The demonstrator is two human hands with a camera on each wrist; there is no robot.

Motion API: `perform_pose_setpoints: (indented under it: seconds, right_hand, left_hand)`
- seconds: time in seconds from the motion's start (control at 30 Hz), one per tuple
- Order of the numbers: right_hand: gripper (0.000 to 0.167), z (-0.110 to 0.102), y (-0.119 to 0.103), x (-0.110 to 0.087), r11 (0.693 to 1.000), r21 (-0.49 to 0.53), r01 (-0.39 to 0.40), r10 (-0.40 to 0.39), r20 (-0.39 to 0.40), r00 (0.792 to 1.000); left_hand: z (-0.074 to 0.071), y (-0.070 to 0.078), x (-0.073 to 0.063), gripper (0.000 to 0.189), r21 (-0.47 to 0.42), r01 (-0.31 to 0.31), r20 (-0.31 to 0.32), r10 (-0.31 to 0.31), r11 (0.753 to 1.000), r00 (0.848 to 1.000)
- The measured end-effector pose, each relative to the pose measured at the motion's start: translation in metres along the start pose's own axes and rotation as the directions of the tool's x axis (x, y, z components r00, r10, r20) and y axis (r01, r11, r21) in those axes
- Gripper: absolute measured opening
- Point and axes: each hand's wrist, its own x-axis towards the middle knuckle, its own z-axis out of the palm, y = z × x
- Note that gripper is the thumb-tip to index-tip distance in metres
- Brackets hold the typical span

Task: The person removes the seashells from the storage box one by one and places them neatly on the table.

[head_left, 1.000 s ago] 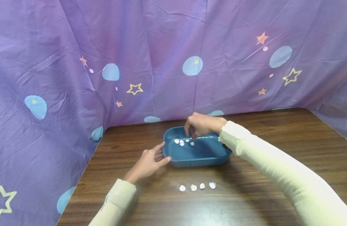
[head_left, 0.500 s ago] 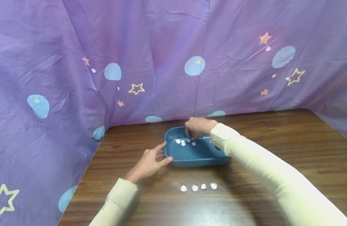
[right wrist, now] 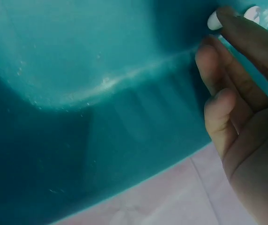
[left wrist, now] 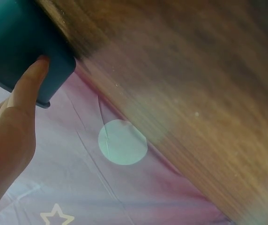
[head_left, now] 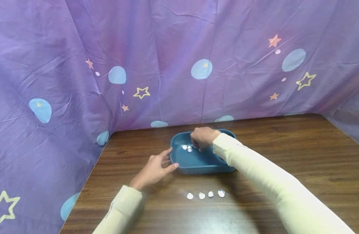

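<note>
A blue-teal rectangular tray (head_left: 197, 159) stands on the table. My left hand (head_left: 152, 170) steadies its left end, the thumb along the near corner and fingers at the side wall; the left wrist view shows a fingertip (left wrist: 41, 60) against the tray. Inside lie several small white rounded pieces (head_left: 184, 147). Reaching down into the tray, my right hand (head_left: 205, 136) has its fingers bent, hiding some pieces in the head view. Up close, its thumb tip overlaps one white piece (right wrist: 213, 21), with a gap showing between thumb and fingers. Another white piece (right wrist: 252, 14) lies just beyond.
Several more white pieces (head_left: 201, 195) lie in a row on the wooden table (head_left: 132, 143), in front of the tray. A purple cloth (head_left: 167, 48) with stars and blue spots hangs behind and to the left of the table.
My right hand has moved lower and nearer into the tray, now covering some of the white pieces. My left hand keeps its place at the tray's left end.
</note>
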Motion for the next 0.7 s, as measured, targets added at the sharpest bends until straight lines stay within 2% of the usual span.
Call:
perform_pose_setpoints:
  seconds: [0.27,0.7]
  right_hand:
    - [0.021,0.0077,0.0025,0.0019,1.000,-0.004,-0.015,0.015,0.021,1.000]
    - [0.021,0.0099,0.0045,0.0021,1.000,0.008,0.018,-0.018,0.029,0.999]
  left_hand:
    - [-0.0008,0.0010,-0.0003,0.075,-0.006,-0.001,-0.005,0.001,1.000,1.000]
    - [-0.0006,0.0019,-0.0010,0.075,-0.035,-0.002,-0.004,0.002,0.999,1.000]
